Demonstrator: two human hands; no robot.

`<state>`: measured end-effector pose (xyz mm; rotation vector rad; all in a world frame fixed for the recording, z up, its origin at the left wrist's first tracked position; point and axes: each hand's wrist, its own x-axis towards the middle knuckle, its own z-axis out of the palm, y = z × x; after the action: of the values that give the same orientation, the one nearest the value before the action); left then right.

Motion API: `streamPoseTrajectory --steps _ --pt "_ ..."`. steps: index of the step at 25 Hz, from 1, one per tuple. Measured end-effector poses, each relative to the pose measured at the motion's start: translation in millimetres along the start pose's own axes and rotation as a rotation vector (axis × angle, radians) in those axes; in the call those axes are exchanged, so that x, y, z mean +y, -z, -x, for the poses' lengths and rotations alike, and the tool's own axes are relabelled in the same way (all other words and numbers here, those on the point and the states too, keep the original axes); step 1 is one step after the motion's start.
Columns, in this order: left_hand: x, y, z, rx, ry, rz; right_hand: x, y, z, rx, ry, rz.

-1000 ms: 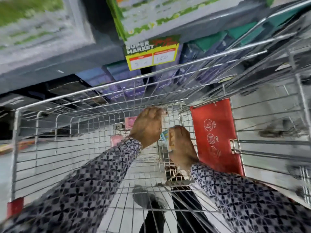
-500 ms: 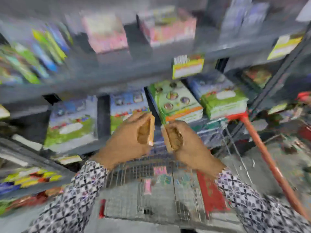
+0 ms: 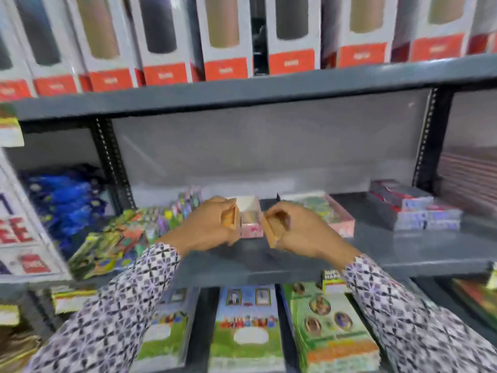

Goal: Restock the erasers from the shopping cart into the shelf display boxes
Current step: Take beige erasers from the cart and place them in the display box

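Note:
My left hand (image 3: 207, 227) is closed around a stack of erasers (image 3: 230, 218) with tan-orange edges, held upright. My right hand (image 3: 298, 230) grips a second stack of erasers (image 3: 270, 231) the same way. Both hands hover over the grey middle shelf (image 3: 403, 251), on either side of a small pink display box (image 3: 250, 220) with a raised white flap. The box's inside is mostly hidden between my hands. A wider pink display box (image 3: 337, 214) with colourful contents sits to its right. The shopping cart is out of view.
A row of small colourful packs (image 3: 185, 205) stands left of the pink box, green printed packages (image 3: 107, 243) further left. A dark stacked box (image 3: 411, 208) sits at right. Boxed bottles (image 3: 223, 36) line the upper shelf; books (image 3: 247, 327) fill the lower one.
My hands rose out of the cart with a stack of erasers in each and now sit at the middle shelf beside the pink display box. The view swung up from cart to shelves.

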<state>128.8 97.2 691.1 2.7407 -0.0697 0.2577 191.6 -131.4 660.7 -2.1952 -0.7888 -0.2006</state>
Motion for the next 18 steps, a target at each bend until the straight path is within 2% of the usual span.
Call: streamPoseTrajectory --steps 3,6,9,10,14,18 --pt "-12.2 -1.0 -47.4 -0.099 0.061 -0.101 1.9 -17.1 -64.4 -0.137 -0.007 0.067" --pt "-27.6 -12.1 -76.0 -0.141 0.137 -0.058 4.3 -36.9 -102.6 -0.248 -0.026 0.095" --pt "-49.1 -28.1 -86.5 -0.201 0.151 -0.035 15.8 -54.3 -112.3 -0.336 -0.012 0.224" --pt "-57.3 -32.7 -84.7 -0.185 0.137 -0.024 20.3 -58.0 -109.4 -0.327 0.006 0.253" --pt "-81.6 -47.0 -61.9 0.111 0.034 0.11 27.7 -60.7 -85.8 -0.197 0.065 0.235" --pt "-77.4 -52.1 -65.3 0.24 -0.048 -0.004 23.5 -61.6 -95.8 -0.152 0.046 0.284"
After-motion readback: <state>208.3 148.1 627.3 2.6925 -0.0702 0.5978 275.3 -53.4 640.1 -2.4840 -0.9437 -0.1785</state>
